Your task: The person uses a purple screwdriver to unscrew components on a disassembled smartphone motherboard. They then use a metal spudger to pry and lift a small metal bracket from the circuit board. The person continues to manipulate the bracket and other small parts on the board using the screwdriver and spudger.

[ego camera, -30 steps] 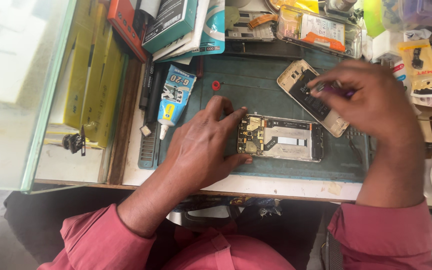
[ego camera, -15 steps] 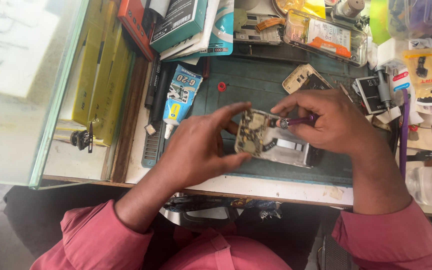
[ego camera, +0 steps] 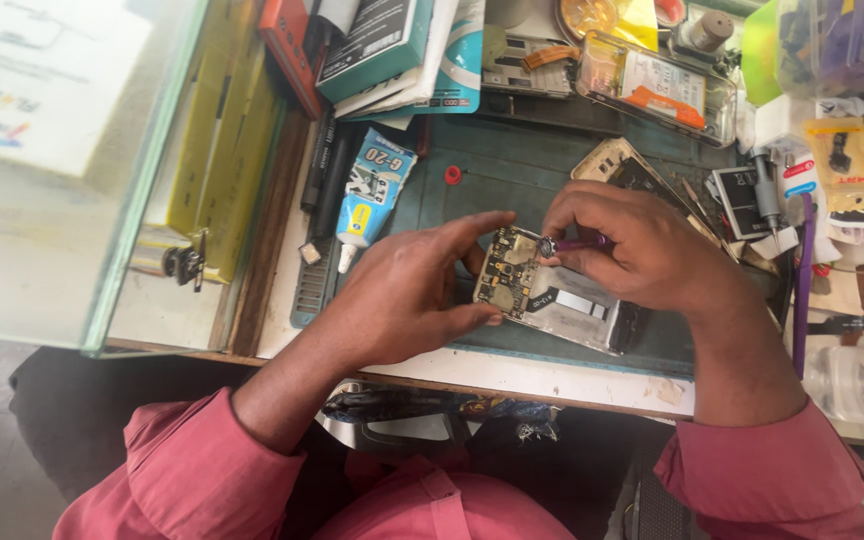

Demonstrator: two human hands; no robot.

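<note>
Glass case [ego camera: 62,180] at 9 o'clock, yellow boxes [ego camera: 217,150] stacked against it. Glue tube [ego camera: 372,190] on its card lies at 11 o'clock of my left hand, nozzle pointing toward me. Small red cap [ego camera: 452,175] sits on the green mat [ego camera: 512,170], just past the tube.

My left hand [ego camera: 402,295] rests on the desk [ego camera: 552,375] edge, grip spread: thumb and forefinger bracket the left end of the opened phone [ego camera: 552,295], fingertips touching its frame. Phone lies on the mat dead centre, back off, board exposed, tilted with its far end toward 4 o'clock.

My right hand [ego camera: 642,250] is at 3 o'clock of the phone, grip pressed together, pinching a purple-handled screwdriver [ego camera: 572,242]. Tip sits on the board at the phone's top corner; cannot tell which screw.

Second phone shell [ego camera: 617,165] lies at 12 o'clock of the right hand, partly hidden by it. Clear parts box [ego camera: 657,85] beyond, at 1 o'clock. Packets and small tools clutter 3 o'clock.
</note>
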